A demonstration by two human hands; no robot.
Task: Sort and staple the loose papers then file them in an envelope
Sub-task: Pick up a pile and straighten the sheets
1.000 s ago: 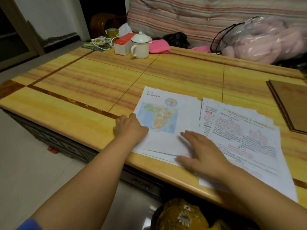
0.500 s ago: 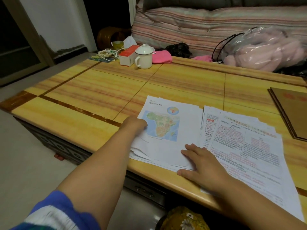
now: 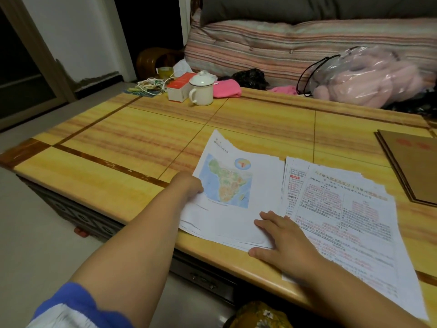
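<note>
Lifting map sheet's [image 3: 227, 183] left edge now

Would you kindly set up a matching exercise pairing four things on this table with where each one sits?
Things:
1. map sheet
2. white lidded mug
3. brown envelopes
4. red-printed papers

Places:
A. far right edge of the table
B. top of the left paper pile, lifted at its left edge by the left hand
C. far side of the table, beside a red and white box
D. right pile, just right of the right hand

Pairs: 1-B, 2-C, 3-A, 4-D
</note>
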